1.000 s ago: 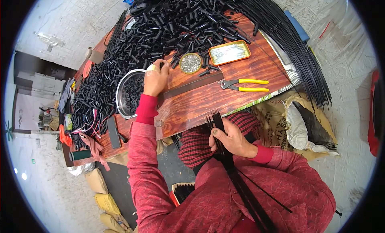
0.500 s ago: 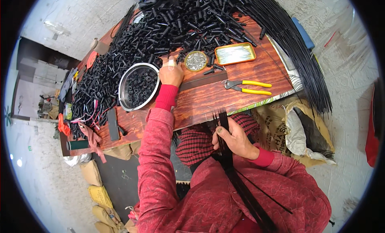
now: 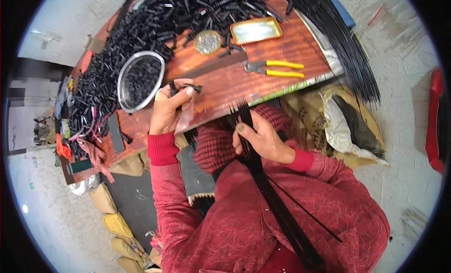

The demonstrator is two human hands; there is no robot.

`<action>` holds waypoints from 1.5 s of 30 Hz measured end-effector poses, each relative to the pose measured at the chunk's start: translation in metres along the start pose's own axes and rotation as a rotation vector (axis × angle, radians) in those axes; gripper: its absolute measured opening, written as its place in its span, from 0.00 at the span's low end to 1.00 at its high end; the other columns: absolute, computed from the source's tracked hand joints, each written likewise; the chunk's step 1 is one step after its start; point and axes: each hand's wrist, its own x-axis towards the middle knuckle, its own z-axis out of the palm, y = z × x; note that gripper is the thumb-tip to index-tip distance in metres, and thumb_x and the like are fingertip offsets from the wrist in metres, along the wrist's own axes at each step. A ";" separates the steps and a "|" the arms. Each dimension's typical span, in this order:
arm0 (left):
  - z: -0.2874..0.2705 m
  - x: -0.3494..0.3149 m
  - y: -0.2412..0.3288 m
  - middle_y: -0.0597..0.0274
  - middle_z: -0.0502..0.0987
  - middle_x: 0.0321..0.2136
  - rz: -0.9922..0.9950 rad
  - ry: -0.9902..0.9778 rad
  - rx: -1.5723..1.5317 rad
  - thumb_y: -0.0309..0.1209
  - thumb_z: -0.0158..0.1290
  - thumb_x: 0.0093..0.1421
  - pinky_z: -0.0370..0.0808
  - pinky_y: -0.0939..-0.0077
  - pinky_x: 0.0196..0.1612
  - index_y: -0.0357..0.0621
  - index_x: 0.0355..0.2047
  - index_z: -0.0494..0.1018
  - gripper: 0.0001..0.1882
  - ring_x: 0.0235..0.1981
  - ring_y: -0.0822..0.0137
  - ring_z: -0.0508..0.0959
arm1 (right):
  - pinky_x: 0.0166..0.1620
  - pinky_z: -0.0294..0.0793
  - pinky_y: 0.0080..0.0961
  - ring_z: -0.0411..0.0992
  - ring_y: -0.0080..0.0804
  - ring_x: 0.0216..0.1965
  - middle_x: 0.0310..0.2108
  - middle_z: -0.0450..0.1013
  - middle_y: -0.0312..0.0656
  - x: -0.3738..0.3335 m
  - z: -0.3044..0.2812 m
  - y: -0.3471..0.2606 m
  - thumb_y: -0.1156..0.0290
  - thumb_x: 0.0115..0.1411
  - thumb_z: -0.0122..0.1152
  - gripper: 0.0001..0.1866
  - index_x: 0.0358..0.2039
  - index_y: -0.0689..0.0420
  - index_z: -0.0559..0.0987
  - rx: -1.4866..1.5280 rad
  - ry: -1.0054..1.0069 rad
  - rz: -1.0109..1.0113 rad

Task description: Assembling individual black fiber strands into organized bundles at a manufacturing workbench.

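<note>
Over the table's near edge, my left hand [image 3: 165, 114] pinches short black tubular parts [image 3: 192, 88] between thumb and fingers; a second one stands by the fingertips. My right hand [image 3: 268, 141] is closed round a bundle of thin black rods [image 3: 282, 212]. The rods' tips fan out above the fist near the table edge, and their long ends run down across my lap. One rod sticks out apart from the bundle. Left of my left hand stands a steel bowl [image 3: 121, 98] of small black pieces. A big heap of black tubular parts [image 3: 183, 12] covers the table's far side.
Yellow-handled pliers [image 3: 283, 69] lie on the wooden table [image 3: 211, 99]. Beyond them are a round tin [image 3: 207, 42] of small metal pieces and a yellow-rimmed tray [image 3: 256, 31]. Long black rods [image 3: 350, 52] hang over the right side, above an open sack [image 3: 307, 108].
My left hand has come back from beside the heap toward me, now with black tubular parts in its fingers. My right hand keeps its grip on the rods. The view has shifted.
</note>
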 end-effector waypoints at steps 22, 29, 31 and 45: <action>0.030 -0.074 -0.039 0.51 0.80 0.41 -0.021 -0.043 -0.144 0.31 0.56 0.64 0.81 0.80 0.35 0.36 0.45 0.72 0.13 0.35 0.67 0.82 | 0.28 0.75 0.20 0.74 0.26 0.24 0.27 0.73 0.42 -0.017 0.020 0.003 0.55 0.71 0.48 0.17 0.41 0.59 0.64 -0.010 -0.146 -0.033; 0.032 -0.070 -0.052 0.58 0.79 0.35 -0.013 -0.026 -0.268 0.31 0.58 0.63 0.76 0.84 0.31 0.38 0.44 0.73 0.13 0.29 0.73 0.78 | 0.28 0.74 0.20 0.74 0.26 0.24 0.26 0.73 0.42 -0.019 0.018 0.003 0.54 0.71 0.48 0.19 0.41 0.59 0.65 0.008 -0.131 -0.023; 0.034 -0.071 -0.053 0.60 0.79 0.33 -0.026 -0.031 -0.269 0.32 0.58 0.63 0.76 0.84 0.31 0.38 0.44 0.74 0.13 0.29 0.74 0.77 | 0.28 0.74 0.20 0.74 0.26 0.24 0.26 0.73 0.42 -0.019 0.018 0.002 0.54 0.71 0.48 0.19 0.41 0.59 0.65 0.006 -0.129 -0.015; 0.042 -0.073 -0.052 0.63 0.79 0.32 -0.033 -0.011 -0.284 0.32 0.59 0.63 0.76 0.81 0.33 0.35 0.49 0.75 0.17 0.29 0.75 0.76 | 0.27 0.73 0.20 0.75 0.26 0.24 0.26 0.74 0.41 -0.015 0.020 0.004 0.52 0.70 0.49 0.21 0.43 0.60 0.64 0.000 -0.148 -0.009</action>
